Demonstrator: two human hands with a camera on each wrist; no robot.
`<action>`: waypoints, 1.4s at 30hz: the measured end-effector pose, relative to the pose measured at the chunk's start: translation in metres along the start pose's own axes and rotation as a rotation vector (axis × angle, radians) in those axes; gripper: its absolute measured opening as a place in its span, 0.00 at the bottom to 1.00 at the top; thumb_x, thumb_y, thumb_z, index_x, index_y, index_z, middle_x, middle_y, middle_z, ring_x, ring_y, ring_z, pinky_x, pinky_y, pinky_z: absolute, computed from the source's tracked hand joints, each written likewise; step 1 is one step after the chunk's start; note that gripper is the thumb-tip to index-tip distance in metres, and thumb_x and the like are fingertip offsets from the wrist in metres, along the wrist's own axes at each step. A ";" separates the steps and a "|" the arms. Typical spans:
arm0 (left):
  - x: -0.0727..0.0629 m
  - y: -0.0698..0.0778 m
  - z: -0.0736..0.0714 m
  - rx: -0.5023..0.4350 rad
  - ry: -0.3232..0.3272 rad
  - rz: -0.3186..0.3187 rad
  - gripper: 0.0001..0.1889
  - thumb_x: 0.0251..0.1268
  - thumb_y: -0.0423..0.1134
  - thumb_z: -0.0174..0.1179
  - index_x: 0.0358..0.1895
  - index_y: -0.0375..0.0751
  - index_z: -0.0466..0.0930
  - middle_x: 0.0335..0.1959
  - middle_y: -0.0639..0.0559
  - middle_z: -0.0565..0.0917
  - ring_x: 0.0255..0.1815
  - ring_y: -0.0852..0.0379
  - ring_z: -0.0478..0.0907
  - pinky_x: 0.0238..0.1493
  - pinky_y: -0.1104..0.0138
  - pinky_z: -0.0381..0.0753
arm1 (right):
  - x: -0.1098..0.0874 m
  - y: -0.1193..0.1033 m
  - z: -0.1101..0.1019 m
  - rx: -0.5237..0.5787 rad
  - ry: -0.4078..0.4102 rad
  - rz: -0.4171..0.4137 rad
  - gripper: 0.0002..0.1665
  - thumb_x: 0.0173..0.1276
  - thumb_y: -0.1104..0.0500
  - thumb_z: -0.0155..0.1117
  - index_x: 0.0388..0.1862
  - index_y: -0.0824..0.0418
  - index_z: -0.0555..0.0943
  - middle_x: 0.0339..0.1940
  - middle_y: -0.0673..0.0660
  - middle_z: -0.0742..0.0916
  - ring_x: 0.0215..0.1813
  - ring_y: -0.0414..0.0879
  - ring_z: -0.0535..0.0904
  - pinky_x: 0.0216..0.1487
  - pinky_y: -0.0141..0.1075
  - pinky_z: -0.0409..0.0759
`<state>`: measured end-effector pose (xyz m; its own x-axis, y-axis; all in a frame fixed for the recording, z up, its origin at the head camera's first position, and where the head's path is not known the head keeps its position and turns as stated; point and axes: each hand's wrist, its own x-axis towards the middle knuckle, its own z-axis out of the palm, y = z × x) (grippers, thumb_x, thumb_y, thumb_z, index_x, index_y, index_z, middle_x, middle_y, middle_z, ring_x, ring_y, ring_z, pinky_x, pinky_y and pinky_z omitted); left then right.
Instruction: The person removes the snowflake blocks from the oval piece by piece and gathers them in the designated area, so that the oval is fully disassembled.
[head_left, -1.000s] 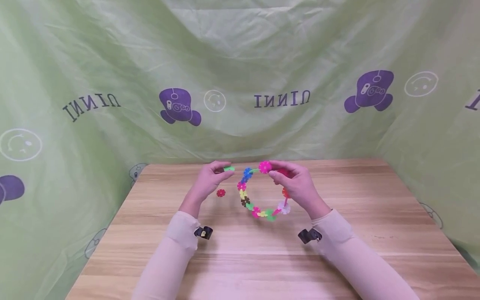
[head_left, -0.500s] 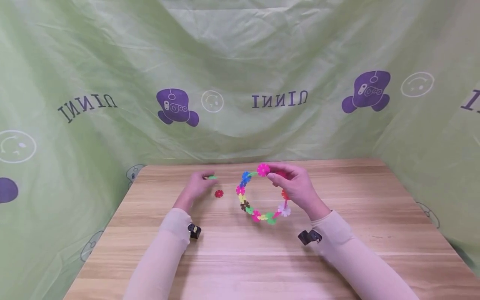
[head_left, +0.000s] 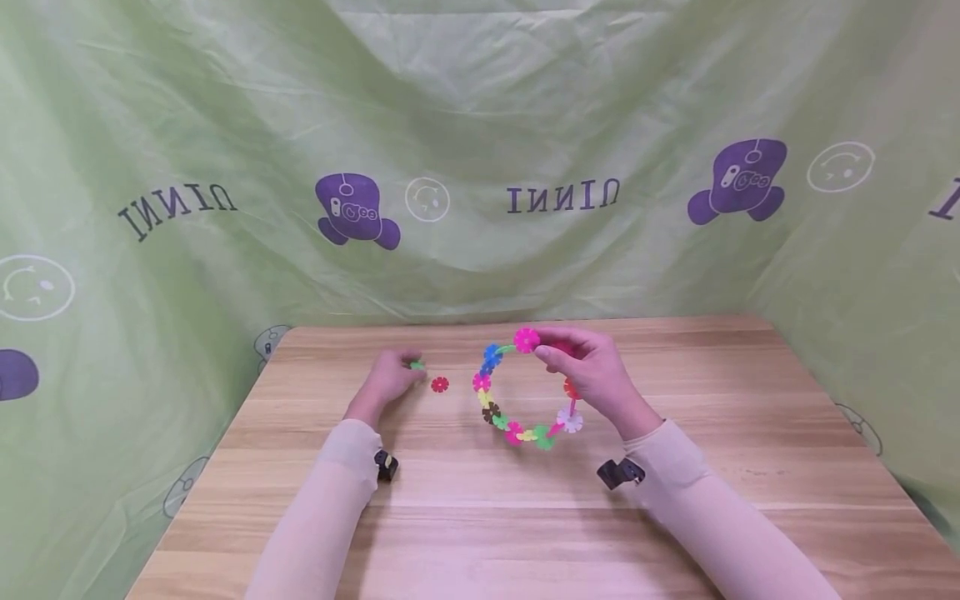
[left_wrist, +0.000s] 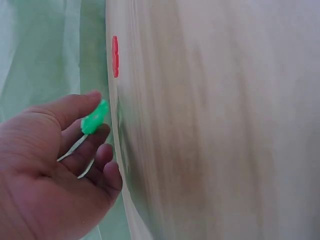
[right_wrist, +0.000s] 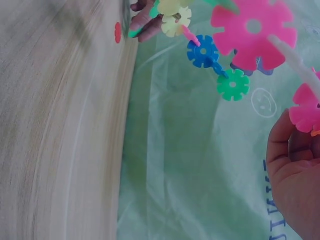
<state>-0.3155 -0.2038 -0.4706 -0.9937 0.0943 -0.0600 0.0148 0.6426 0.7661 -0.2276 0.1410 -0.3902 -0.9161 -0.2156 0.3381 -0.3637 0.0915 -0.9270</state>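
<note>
My left hand (head_left: 392,377) is low over the table, left of a loose red snowflake disc (head_left: 439,384). In the left wrist view a green snowflake disc (left_wrist: 94,117) is pinched between its thumb and fingers. My right hand (head_left: 598,372) holds up a ring of linked snowflake discs (head_left: 491,412) by its upper right part, near a pink disc (head_left: 527,340). Pink, blue, yellow, brown, green, white and orange discs make up the ring. My right fingers hide part of its right side. The right wrist view shows pink discs (right_wrist: 254,27) close to the camera.
The wooden table (head_left: 480,533) spreads under both arms. A green printed curtain (head_left: 480,250) hangs behind the table and along its sides. A black wrist mount (head_left: 620,473) sits at the right cuff, another black mount (head_left: 386,465) at the left.
My left hand has moved left and down, away from the ring, with the green snowflake disc in its fingers. The right hand and the ring have hardly moved.
</note>
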 end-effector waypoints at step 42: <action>-0.062 0.144 0.004 -0.196 0.005 0.501 0.15 0.65 0.43 0.67 0.53 0.43 0.83 0.35 0.53 0.83 0.34 0.54 0.78 0.33 0.63 0.80 | 0.004 -0.010 -0.001 -0.025 -0.026 0.015 0.18 0.65 0.55 0.71 0.55 0.54 0.85 0.46 0.54 0.88 0.43 0.53 0.83 0.44 0.42 0.84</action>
<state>-0.2511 -0.1136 -0.3591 -0.8707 0.3490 0.3465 0.4670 0.3660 0.8049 -0.2273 0.1406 -0.3790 -0.9169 -0.2396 0.3191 -0.3539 0.1190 -0.9277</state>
